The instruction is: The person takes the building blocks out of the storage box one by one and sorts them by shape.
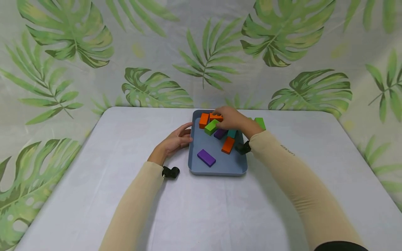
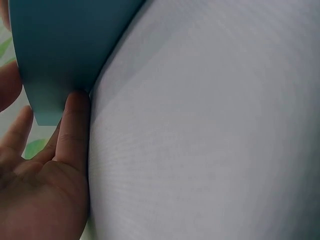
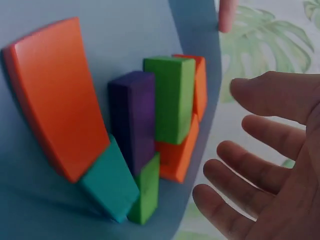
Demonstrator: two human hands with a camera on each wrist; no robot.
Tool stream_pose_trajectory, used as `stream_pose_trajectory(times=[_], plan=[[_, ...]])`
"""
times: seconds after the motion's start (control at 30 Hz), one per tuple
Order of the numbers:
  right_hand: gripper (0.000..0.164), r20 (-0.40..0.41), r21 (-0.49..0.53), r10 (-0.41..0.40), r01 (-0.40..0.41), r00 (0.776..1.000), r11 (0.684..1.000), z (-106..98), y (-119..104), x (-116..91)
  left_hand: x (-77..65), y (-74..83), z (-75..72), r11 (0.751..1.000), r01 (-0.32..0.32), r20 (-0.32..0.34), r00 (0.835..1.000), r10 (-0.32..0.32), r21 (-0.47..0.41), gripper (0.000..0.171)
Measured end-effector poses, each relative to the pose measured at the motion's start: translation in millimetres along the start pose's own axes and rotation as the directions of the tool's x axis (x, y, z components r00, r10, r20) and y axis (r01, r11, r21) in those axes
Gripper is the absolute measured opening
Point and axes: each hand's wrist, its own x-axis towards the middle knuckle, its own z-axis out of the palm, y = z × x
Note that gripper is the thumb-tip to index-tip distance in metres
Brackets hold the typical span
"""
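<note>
My left hand point(image 1: 174, 142) is at the left side of a blue-grey tray point(image 1: 226, 166); in the left wrist view its extended fingers point(image 2: 73, 127) touch the tray's outer wall. Over the tray's far end, my right hand point(image 1: 231, 118) has its fingers spread and nothing between them in the right wrist view. Below it lie a green block point(image 1: 211, 127), a dark purple block point(image 3: 134, 120), a teal block point(image 3: 111, 182) and two orange blocks point(image 1: 203, 120), partly hidden in the head view. Another orange block point(image 1: 228, 145) lies nearer the tray's middle.
A purple block point(image 1: 206, 158) lies alone in the near part of the tray. Beyond the tray's right side, a green block point(image 1: 260, 123) sits on the white-covered table point(image 1: 282, 205) behind my right wrist. A leaf-print cloth point(image 1: 216, 52) hangs behind the table.
</note>
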Motion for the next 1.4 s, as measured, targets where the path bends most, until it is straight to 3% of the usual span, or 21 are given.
stream_pose_trajectory(times=[0.2,0.33,0.53,0.67,0.77,0.93,1.07,1.4], plan=[[0.05,0.022,-0.037,0.033,-0.032,0.999,0.999,13,-4,4,0.7,-2.1,-1.1,1.0,-0.008,0.006,1.0,0.008,-0.003,0.07],[0.052,0.032,-0.057,0.099,-0.097,0.995,0.994,19,-6,8,1.2,-2.3,-1.6,1.0,-0.015,0.008,1.0,0.015,0.0,0.07],[0.059,-0.013,-0.062,0.251,-0.251,0.968,0.966,31,-8,16,2.2,-2.0,-1.7,1.0,-0.024,0.014,1.0,0.024,0.011,0.07],[0.057,-0.046,-0.066,0.293,-0.296,0.955,0.953,38,-9,20,2.5,-2.6,-2.1,1.0,-0.012,0.008,1.0,0.012,0.002,0.07],[0.055,-0.049,-0.065,0.284,-0.287,0.958,0.956,41,-9,23,2.3,-2.5,-2.1,1.0,-0.003,0.011,1.0,0.003,-0.006,0.07],[0.062,0.001,-0.014,0.179,-0.179,0.984,0.984,42,-7,25,1.7,-0.4,-1.7,1.0,-0.01,0.015,1.0,0.01,0.005,0.071],[0.066,0.039,0.02,0.125,-0.126,0.991,0.992,44,-6,26,1.3,1.0,-2.2,1.0,-0.007,0.003,1.0,0.007,-0.003,0.07],[0.067,0.054,0.05,0.133,-0.135,0.99,0.99,48,-6,27,0.8,1.5,-0.8,1.0,-0.001,0.006,1.0,0.001,-0.003,0.07]])
